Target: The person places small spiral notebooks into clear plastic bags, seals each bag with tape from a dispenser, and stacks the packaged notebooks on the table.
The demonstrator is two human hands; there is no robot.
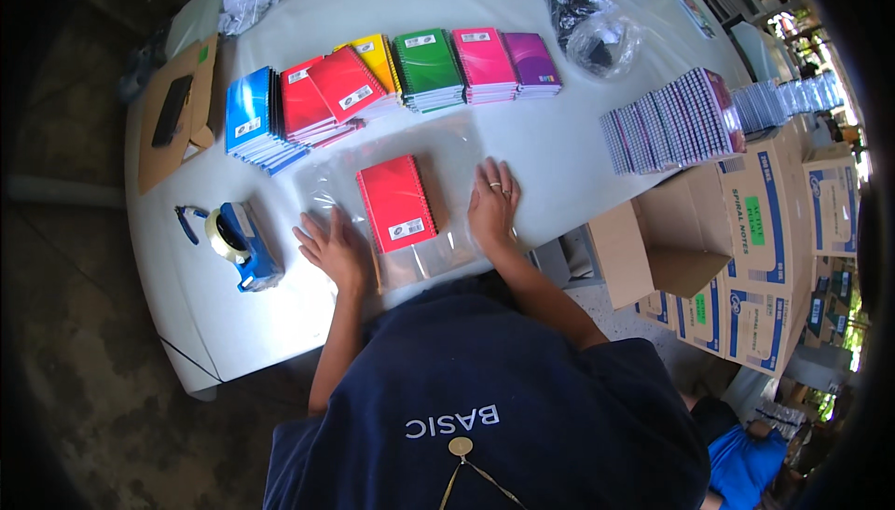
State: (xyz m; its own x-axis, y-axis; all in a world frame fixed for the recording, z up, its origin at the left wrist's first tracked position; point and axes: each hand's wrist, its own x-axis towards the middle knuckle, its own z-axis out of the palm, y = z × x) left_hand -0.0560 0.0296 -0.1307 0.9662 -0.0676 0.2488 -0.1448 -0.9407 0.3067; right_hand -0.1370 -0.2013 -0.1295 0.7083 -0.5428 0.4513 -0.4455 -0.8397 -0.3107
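A red spiral notebook (396, 198) lies on a sheet of clear plastic (457, 151) on the table in front of me. My left hand (328, 247) rests at the plastic's left side, fingers spread and holding nothing. On the other side, my right hand (494, 200) lies flat at the plastic's right edge, fingers apart, a ring on one of them. Beyond the plastic stand stacks of spiral notebooks: blue (252, 118), red (303, 100), yellow (376, 58), green (429, 67), pink (483, 62) and purple (531, 62). One red notebook (347, 81) sits askew on top of its stack.
A blue tape dispenser (250, 244) stands left on the white table (270, 323), near a cardboard piece (198, 104) bearing a black object. Crumpled plastic (601, 39) and a long notebook row (667, 123) are at right. An open carton (620, 254) and stacked boxes (760, 230) adjoin the table.
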